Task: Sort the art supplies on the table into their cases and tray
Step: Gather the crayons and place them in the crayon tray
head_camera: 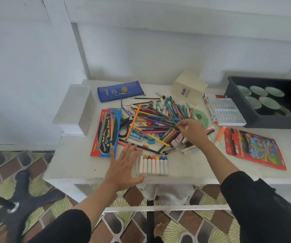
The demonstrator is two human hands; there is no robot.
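The right hand (193,131) pinches slim wooden pencils (160,118) fanning left from the tangled pile, with black-handled scissors (125,126) beyond. The left hand (123,165) lies spread flat, holding nothing, beside stubby waxy crayons (152,164).

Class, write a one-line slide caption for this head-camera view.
Right hand pinches into the pencil pile; open left hand spreads beside a row of crayons on the table.

Red-blue pack (106,132) reads "Special High Class Water Colour"; small box (135,136) reads "No.10-1M"
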